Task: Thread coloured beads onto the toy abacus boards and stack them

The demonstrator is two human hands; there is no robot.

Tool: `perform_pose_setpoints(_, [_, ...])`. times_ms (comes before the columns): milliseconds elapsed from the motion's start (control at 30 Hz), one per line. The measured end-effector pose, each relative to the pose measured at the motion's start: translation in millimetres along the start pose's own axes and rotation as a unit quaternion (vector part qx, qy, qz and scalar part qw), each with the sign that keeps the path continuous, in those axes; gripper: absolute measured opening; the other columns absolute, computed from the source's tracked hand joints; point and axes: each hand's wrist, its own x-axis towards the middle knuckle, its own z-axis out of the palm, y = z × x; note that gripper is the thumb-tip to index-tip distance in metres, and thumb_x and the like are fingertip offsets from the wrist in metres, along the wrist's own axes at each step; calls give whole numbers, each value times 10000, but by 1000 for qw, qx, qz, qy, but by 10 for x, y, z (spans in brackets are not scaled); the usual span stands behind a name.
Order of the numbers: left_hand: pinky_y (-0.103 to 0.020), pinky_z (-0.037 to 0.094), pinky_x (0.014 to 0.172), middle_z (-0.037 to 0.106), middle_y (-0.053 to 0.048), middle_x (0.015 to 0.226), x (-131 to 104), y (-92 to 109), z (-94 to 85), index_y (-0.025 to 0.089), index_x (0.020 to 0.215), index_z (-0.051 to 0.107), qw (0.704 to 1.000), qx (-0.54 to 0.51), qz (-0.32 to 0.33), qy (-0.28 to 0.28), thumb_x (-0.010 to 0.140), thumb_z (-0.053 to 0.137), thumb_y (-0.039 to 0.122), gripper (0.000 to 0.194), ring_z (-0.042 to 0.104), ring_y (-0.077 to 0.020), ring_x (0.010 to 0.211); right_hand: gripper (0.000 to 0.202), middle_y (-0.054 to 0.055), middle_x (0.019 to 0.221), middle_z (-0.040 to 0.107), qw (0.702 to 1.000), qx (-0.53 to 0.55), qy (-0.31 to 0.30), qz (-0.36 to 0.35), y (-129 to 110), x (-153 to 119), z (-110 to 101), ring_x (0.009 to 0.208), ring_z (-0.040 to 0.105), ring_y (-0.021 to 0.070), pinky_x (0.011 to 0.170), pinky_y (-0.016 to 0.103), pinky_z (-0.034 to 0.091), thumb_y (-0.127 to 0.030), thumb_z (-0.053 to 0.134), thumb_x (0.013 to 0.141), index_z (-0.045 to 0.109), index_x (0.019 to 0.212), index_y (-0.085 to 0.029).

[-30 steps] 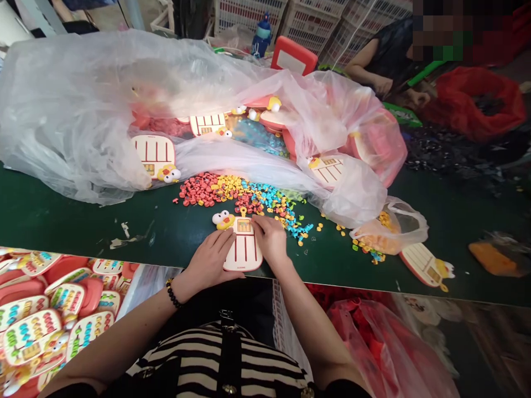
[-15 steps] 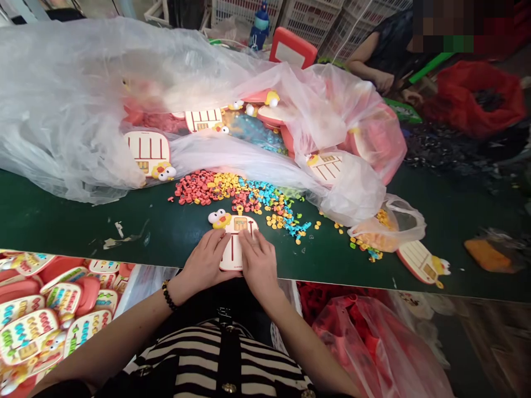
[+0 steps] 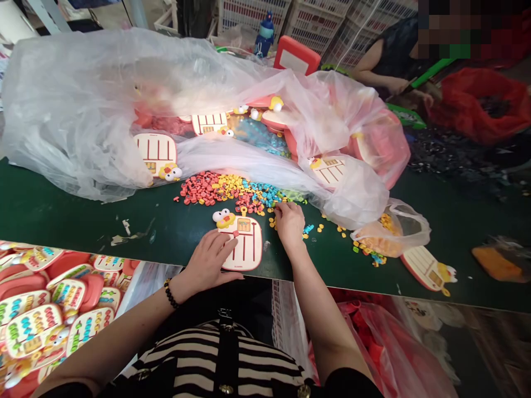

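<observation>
From my remote post, I guide my right hand (image 3: 291, 226) off the slotted board (image 3: 250, 255), near side of the coloured pile (image 3: 199, 189), to that pile's right end, fingers curled, grip unclear, leaving my left hand (image 3: 207, 257), loosely spread, alone on the board.

Crates (image 3: 319, 27) — cut off at the top; writing on the cream board (image 3: 249, 243) — too small.

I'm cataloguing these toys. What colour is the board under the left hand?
The board is cream with a red rim, best seen in the head view.
</observation>
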Motion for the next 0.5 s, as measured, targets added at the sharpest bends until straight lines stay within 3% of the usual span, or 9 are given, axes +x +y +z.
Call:
perform_pose_setpoints(100, [-599,201,1124,507,-147,1380,86,9,5,185,1379,444,998,21,30,-59,765,585,681,801,392,-361,1284,199,109,865,695,1000,26,-6,9,-89,-55,-52,825,584,259,748,391,468,-204,504,880,702,893,-192])
perform_pose_setpoints(167, [-619,157,1136,500,-171,1386,118,9,29,128,1389,422,997,25,28,-74,772,588,667,836,367,-373,1316,214,98,897,716,998,67,0,-3,-208,-143,-100,855,614,250,782,393,491,-227,494,900,699,949,-190])
perform_pose_setpoints(333, [-599,279,1111,518,-220,1309,61,23,112,61,1402,359,999,-7,-16,-32,747,637,634,914,404,-378,1299,332,72,1130,712,983,147,-44,-97,-550,-464,-103,1057,640,202,935,373,508,-169,416,928,705,1085,-219])
perform_pose_setpoints(500, [-537,397,1051,482,-243,1335,-26,135,130,49,1399,334,997,13,-81,3,770,627,601,887,382,-391,1309,386,87,1279,638,986,102,-80,-107,-637,-757,-176,1236,560,224,1008,411,474,-163,425,927,617,1259,-211])
